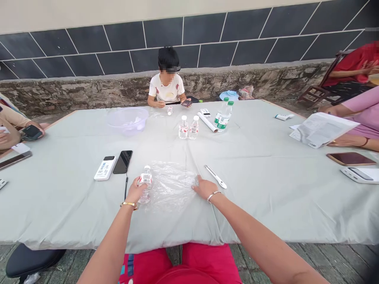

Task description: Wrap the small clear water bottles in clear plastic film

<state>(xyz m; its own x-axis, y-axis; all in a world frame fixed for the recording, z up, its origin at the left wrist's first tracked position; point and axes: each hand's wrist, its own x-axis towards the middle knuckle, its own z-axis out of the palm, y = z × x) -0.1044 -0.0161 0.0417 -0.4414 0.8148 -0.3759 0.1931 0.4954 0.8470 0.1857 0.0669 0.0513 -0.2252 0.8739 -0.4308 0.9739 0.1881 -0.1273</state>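
Note:
In the head view my left hand [136,190] is wrapped round a small clear plastic bottle [146,179] with a white cap and a printed label, which stands upright on the cloth. Crumpled clear plastic film [171,187] lies flat to the right of the bottle. My right hand [205,187] grips the film's right edge, its fingertips partly hidden in the folds. Just beyond that hand lies a white utility knife [215,176]. A black phone [122,161] and a white power bank [105,168] rest to the left of the bottle.
Two small bottles [188,127] stand mid-table, near a white roll [207,122] and two green-capped bottles [224,115]. A purple translucent basin [128,121] sits at the far left. People sit opposite and at both sides; one on the right holds a paper sheet [322,128].

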